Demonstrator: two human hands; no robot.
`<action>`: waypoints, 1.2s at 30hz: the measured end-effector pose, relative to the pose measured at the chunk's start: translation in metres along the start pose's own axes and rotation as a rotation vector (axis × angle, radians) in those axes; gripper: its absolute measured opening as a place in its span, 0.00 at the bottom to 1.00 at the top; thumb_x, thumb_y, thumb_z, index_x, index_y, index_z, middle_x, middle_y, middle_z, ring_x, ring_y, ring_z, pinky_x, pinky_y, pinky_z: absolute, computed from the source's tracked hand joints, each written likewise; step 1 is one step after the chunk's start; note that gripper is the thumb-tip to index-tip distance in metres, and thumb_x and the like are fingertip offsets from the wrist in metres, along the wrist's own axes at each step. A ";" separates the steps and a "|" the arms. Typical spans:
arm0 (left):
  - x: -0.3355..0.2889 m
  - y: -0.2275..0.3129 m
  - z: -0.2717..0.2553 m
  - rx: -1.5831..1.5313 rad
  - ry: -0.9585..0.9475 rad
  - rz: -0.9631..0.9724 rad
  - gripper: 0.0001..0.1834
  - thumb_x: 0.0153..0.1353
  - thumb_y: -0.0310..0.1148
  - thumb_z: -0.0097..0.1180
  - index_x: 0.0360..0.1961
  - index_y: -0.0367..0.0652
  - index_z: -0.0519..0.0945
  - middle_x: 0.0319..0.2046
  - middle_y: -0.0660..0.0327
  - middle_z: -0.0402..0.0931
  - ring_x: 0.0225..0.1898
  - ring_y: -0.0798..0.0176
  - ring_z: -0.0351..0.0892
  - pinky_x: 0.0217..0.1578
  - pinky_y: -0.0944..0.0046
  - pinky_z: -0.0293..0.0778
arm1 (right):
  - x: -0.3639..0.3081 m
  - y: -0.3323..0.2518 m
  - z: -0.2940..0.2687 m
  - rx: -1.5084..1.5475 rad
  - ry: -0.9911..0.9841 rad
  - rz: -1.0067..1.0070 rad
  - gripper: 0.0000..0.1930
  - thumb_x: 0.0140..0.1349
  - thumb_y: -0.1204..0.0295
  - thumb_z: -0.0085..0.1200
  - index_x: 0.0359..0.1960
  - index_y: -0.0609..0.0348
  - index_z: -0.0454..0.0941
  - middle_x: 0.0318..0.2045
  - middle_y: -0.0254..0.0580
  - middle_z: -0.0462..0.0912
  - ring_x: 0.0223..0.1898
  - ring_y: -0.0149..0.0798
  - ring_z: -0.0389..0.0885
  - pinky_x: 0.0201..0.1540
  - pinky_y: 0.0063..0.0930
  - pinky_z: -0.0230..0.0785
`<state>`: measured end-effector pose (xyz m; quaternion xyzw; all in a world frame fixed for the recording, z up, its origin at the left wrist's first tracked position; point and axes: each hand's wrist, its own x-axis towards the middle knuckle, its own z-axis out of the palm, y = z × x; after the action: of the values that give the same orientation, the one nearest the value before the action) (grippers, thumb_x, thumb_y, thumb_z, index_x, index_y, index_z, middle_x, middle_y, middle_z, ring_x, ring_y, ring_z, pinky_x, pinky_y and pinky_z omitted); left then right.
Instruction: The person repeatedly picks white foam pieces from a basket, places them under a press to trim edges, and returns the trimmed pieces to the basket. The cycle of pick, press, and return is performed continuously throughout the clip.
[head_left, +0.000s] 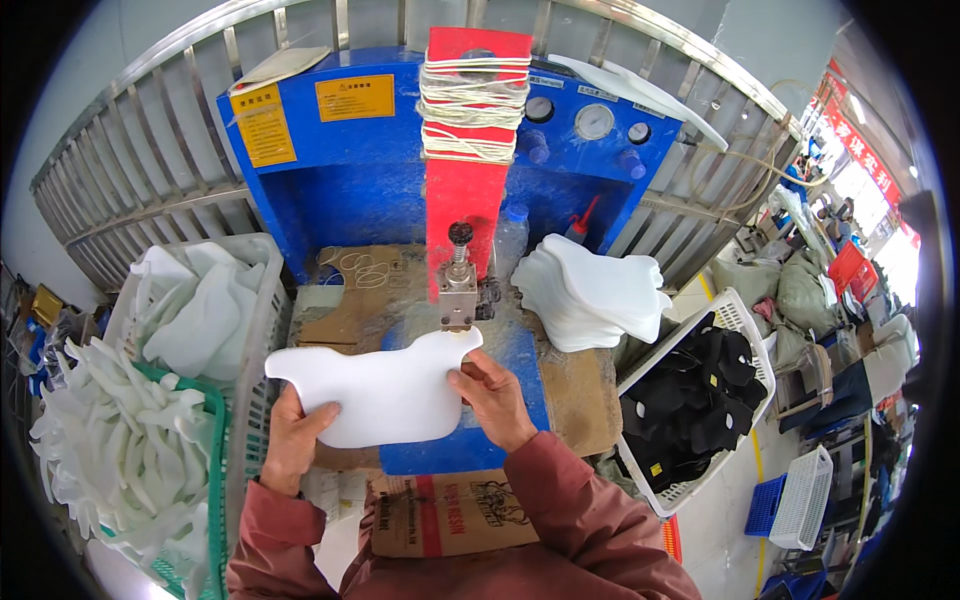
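Note:
A white foam sheet (375,395), cut with a wavy upper edge and horn-like corners, is held level in both my hands. My left hand (297,432) pinches its lower left side, thumb on top. At its right edge, my right hand (490,395) grips with the thumb on top and fingers beneath. The sheet's upper right corner lies at the foot of a metal machine head (458,292), which hangs from a red arm (465,195) wound with white cord. Whether the corner touches the head I cannot tell. A stack of similar white sheets (600,290) stands to the right.
The blue machine (350,150) with gauges stands behind. Left are a white crate (262,290) and a green basket (216,430), both full of white foam pieces. At right, a white crate (750,330) holds black pieces. A cardboard-covered worktop (590,400) lies beneath.

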<state>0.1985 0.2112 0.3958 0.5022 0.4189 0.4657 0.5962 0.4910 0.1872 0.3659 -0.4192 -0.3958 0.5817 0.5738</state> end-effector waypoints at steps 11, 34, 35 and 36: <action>0.020 -0.006 0.020 -0.036 -0.038 -0.027 0.28 0.64 0.17 0.61 0.66 0.34 0.74 0.55 0.59 0.82 0.54 0.64 0.82 0.58 0.61 0.76 | 0.002 -0.005 -0.023 0.000 0.086 -0.059 0.21 0.73 0.78 0.58 0.66 0.59 0.77 0.45 0.31 0.86 0.45 0.21 0.79 0.49 0.20 0.73; 0.056 -0.031 0.074 -0.065 -0.268 -0.105 0.24 0.67 0.24 0.65 0.63 0.35 0.75 0.52 0.62 0.82 0.51 0.68 0.81 0.54 0.64 0.77 | -0.012 -0.027 -0.079 0.079 0.289 -0.139 0.17 0.72 0.80 0.57 0.61 0.67 0.78 0.49 0.36 0.85 0.48 0.26 0.82 0.51 0.23 0.75; 0.058 -0.031 0.075 -0.054 -0.266 -0.111 0.24 0.67 0.24 0.65 0.63 0.35 0.76 0.52 0.62 0.82 0.51 0.68 0.81 0.54 0.63 0.77 | -0.012 -0.028 -0.081 0.110 0.277 -0.151 0.16 0.73 0.80 0.57 0.61 0.67 0.78 0.50 0.36 0.85 0.48 0.26 0.82 0.51 0.23 0.75; 0.061 -0.031 0.077 -0.054 -0.270 -0.106 0.24 0.67 0.24 0.65 0.63 0.35 0.76 0.52 0.61 0.82 0.51 0.68 0.81 0.54 0.63 0.77 | -0.012 -0.030 -0.082 0.072 0.319 -0.132 0.16 0.73 0.80 0.57 0.61 0.67 0.78 0.50 0.36 0.85 0.48 0.26 0.82 0.51 0.23 0.75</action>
<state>0.2905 0.2525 0.3742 0.5212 0.3484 0.3730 0.6840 0.5781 0.1746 0.3666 -0.4585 -0.3051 0.4826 0.6810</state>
